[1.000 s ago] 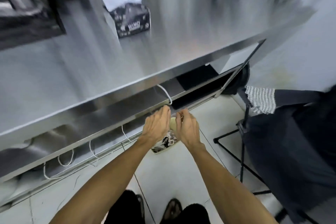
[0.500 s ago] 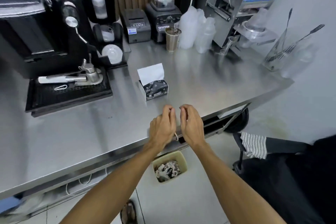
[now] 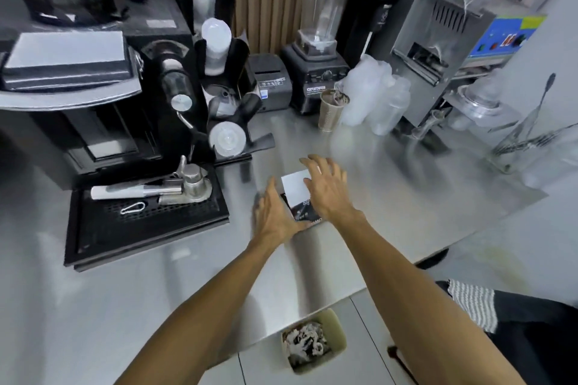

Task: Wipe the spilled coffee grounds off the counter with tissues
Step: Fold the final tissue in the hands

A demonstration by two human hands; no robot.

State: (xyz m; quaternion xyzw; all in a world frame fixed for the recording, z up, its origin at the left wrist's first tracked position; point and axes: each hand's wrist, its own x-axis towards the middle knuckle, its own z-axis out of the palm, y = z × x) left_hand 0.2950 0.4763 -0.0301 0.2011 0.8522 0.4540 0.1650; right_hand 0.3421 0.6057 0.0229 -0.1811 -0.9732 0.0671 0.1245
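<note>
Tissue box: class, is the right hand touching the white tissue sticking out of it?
Cannot tell. The head view shows the right hand overlapping the tissue, fingers spread; the blurred single angle hides whether it hovers or touches.

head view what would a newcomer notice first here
Two hands meet at a dark tissue box midway along the steel counter: the left hand beside it, the right hand spread over its white tissue. A black espresso machine fills the left, and a bin of crumpled tissues sits on the floor below the counter edge.
</note>
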